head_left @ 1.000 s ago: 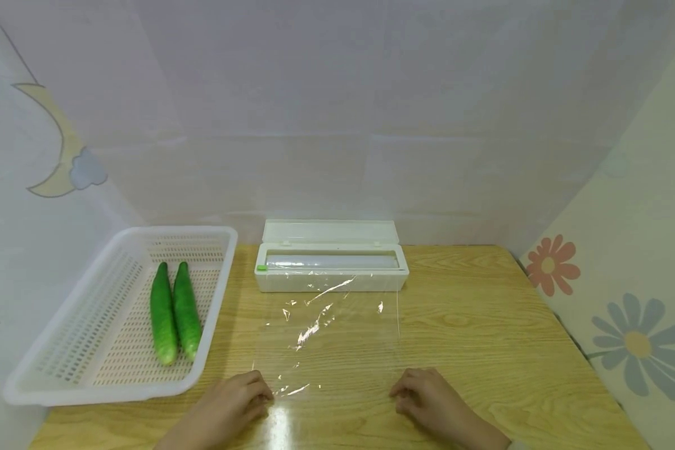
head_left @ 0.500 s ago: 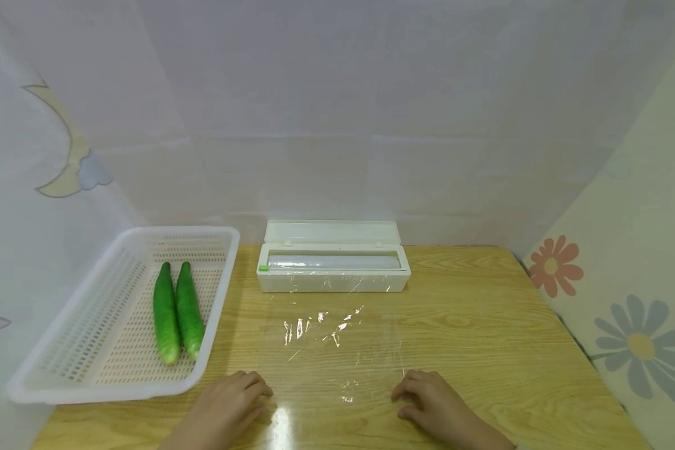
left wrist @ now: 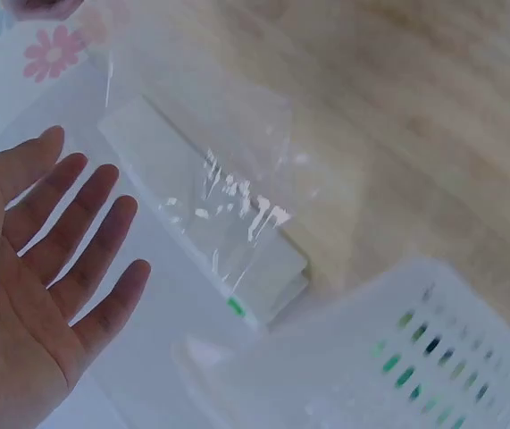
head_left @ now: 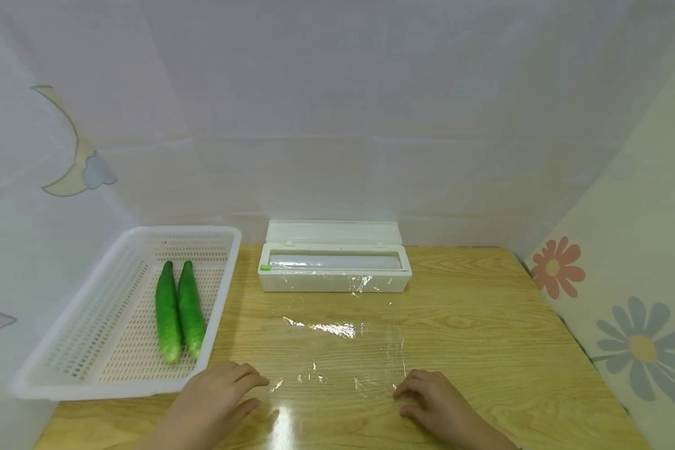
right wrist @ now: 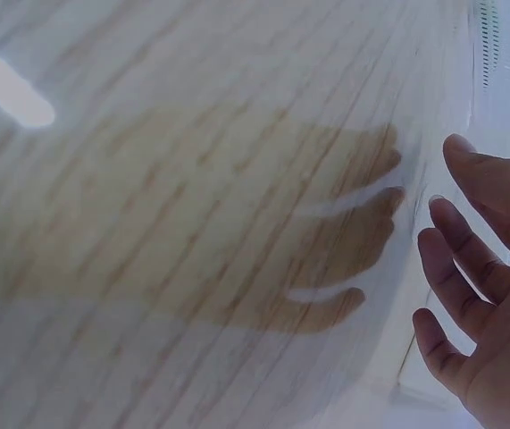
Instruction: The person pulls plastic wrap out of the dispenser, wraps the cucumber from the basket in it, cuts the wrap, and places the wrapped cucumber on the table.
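A clear sheet of cling film (head_left: 332,330) lies over the wooden table, running from the white dispenser box (head_left: 334,282) towards the person. Inside the box, whose lid is raised, sits the film roll (head_left: 332,261); a green slide cutter (head_left: 265,267) is at its left end. By the film's near left corner the left hand (head_left: 210,397) holds nothing, and its spread fingers (left wrist: 103,234) show in the left wrist view. The right hand (head_left: 435,400) is beside the near right corner. In the right wrist view its fingers (right wrist: 455,255) are loosely bent, thumb apart, with nothing between them.
On the left stands a white plastic basket (head_left: 30,392) with two cucumbers (head_left: 169,312) in it. The wooden table (head_left: 484,325) extends to the right of the film. Patterned cloth walls (head_left: 337,112) enclose the back and sides.
The left hand has let go of the film's near left corner, spread its fingers and moved slightly left. The right thumb has parted from its fingers. The film has settled lower onto the table.
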Available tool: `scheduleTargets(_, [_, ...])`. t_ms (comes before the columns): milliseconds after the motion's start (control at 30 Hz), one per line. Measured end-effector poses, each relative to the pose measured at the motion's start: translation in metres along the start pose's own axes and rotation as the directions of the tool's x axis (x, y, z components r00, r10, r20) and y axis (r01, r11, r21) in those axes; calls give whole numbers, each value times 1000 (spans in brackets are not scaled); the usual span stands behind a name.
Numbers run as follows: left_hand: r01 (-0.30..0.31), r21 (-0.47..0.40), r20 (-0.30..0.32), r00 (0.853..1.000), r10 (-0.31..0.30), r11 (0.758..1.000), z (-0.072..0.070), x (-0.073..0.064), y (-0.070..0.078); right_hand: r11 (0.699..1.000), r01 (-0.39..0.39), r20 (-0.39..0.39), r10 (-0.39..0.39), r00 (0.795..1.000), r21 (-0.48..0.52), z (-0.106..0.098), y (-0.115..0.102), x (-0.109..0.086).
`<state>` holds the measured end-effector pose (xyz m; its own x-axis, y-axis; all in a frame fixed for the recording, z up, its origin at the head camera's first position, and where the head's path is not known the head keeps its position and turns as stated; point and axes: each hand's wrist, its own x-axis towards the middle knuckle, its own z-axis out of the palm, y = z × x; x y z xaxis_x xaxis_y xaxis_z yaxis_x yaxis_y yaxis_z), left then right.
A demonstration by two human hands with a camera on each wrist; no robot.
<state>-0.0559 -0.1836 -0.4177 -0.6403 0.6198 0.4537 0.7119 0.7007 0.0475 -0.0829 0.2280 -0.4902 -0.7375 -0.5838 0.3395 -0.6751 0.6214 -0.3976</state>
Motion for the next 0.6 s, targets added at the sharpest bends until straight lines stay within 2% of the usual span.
scheduleTargets(67, [12, -7, -5, 1000, -12, 1000, -10, 4, -3, 1000, -3, 2, 3, 1000, 2, -1, 0, 0])
scheduleTargets(133, [41, -33, 16, 999, -40, 999, -20, 9, -6, 1000, -5, 3, 5, 1000, 7, -2, -1, 1])
scheduleTargets(200, [101, -80, 74, 993, -96, 992, -31, 14, -9, 1000, 0, -5, 0, 1000, 14, -3, -1, 2])
scheduleTargets(367, [266, -179, 178, 956, -234, 947, -52, 25, -22, 997, 38, -43, -36, 998, 64, -3, -2, 5])
scheduleTargets(500, [334, -205, 211, 933, -291, 920, -65, 33, -38, 989, 52, -35, -48, 998, 138, -4, -3, 8])
scheduleTargets(600, [386, -210, 244, 910, -334, 898, -75, 40, -54, 988, 40, -27, -37, 999, 146, -4, -4, 9])
